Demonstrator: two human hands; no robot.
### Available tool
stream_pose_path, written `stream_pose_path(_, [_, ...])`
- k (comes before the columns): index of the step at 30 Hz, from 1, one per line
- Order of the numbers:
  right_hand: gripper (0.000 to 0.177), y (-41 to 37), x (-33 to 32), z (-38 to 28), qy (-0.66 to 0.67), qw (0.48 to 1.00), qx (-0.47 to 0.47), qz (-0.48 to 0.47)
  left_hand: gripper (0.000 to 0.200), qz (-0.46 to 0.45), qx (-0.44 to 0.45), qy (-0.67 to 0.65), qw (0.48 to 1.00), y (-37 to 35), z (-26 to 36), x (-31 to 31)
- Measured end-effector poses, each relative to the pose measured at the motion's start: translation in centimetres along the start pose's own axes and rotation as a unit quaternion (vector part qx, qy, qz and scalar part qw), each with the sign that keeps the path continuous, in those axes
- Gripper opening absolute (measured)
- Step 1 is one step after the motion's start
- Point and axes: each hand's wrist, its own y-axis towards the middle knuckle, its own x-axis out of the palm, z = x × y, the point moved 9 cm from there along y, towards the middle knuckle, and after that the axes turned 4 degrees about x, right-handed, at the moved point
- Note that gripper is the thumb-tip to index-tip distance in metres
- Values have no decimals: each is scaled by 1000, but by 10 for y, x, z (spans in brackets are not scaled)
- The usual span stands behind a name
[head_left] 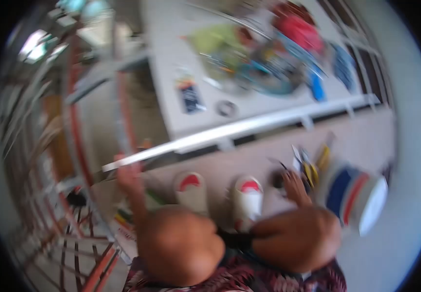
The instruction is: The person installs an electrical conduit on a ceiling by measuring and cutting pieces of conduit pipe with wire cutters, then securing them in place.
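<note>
A long white bar [220, 130] runs slantwise across the middle of the view, with short tabs along its lower edge. My left hand [129, 170] is wrapped round its left end. Low on the right, my right hand [292, 184] reaches down beside my knee to a dark item on the floor; blur hides what its fingers hold. Close to that hand lie yellow-handled tools [311, 171] and a thin dark tool.
Beyond the bar, a pale board [166, 63] bears a roll of tape [226, 108], a dark packet [190, 97], cables and a pink bag [304, 33]. A white bucket [372, 204] lies at right. Metal frames [76, 131] stand at left. Light shoes [248, 199] are below.
</note>
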Motion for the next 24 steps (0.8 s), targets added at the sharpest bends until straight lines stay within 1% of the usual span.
stream_pose_path(1, [64, -5, 2, -8, -4, 999, -30, 13, 15, -3, -34, -173, 984, 1, -9, 6])
stream_pose_path(2, [66, -3, -1, -16, -10, 998, -59, 33, 15, 67, -67, -313, 945, -4, -19, 8])
stream_pose_path(3, [68, 2, -3, -20, -3, 995, -89, 53, 21, 2, 19, -264, 964, 2, 4, 17])
stream_pose_path(4, [66, 17, 4, -21, -48, 990, -122, 56, 26, 108, -25, -295, 949, 0, 27, 23])
stream_pose_path(5, [66, 25, 3, -22, -13, 989, -129, 67, 32, 80, -35, -424, 901, 6, 10, 21])
stream_pose_path(6, [67, 34, -2, -22, 17, 989, -124, 73, 36, 230, -125, -450, 854, -7, 12, 24])
stream_pose_path(7, [63, 46, -8, -29, 98, 986, -126, 52, 37, 210, -107, -446, 864, -5, 7, 24])
stream_pose_path(8, [64, 55, -30, -49, 145, 978, -144, 41, 35, 197, -98, -475, 852, -4, -3, 24])
stream_pose_path(9, [66, 65, -58, -77, 190, 968, -159, 27, 25, 195, -101, -489, 844, -3, 8, 28])
stream_pose_path(11, [63, 86, -115, -140, 325, 928, -181, -6, 23, 125, -60, -540, 830, 4, 14, 35])
stream_pose_path(12, [72, 91, -151, -179, 261, 945, -189, -50, 23, 124, -56, -541, 830, 4, 15, 36])
stream_pose_path(13, [81, 99, -178, -212, 237, 937, -253, -37, 23, 116, -69, -559, 818, 6, 15, 41])
stream_pose_path(14, [84, 110, -195, -245, 185, 946, -238, -120, 24, 109, -83, -576, 806, 9, 16, 47])
stream_pose_path(15, [86, 119, -209, -280, 151, 936, -287, -137, 24, 113, -77, -579, 804, 10, 17, 48])
stream_pose_path(16, [88, 125, -224, -318, 70, 938, -301, -156, 24, 79, -71, -584, 805, 12, 20, 55])
stream_pose_path(17, [88, 126, -237, -358, 68, 921, -345, -166, 25, 45, -62, -587, 806, 16, 21, 61])
stream_pose_path(18, [88, 130, -235, -391, 26, 915, -356, -189, 28, 50, -80, -585, 806, 16, 13, 64])
stream_pose_path(19, [87, 135, -229, -423, -16, 907, -368, -206, 33, 67, -99, -533, 837, 17, 9, 68])
stream_pose_path(20, [89, 135, -223, -453, -37, 890, -408, -202, 42, 28, -76, -469, 880, 17, 13, 70])
stream_pose_path(21, [90, 131, -220, -482, -58, 872, -446, -196, 46, 6, -72, -466, 882, 18, 13, 74])
stream_pose_path(22, [90, 125, -217, -508, -114, 864, -445, -207, 45, -41, -78, -479, 873, 19, 14, 80])
stream_pose_path(23, [89, 126, -206, -524, -119, 848, -468, -218, 41, -74, -35, -454, 887, 24, 10, 83])
stream_pose_path(24, [88, 124, -202, -537, -105, 842, -480, -223, 38, -54, -78, -449, 888, 22, 12, 82])
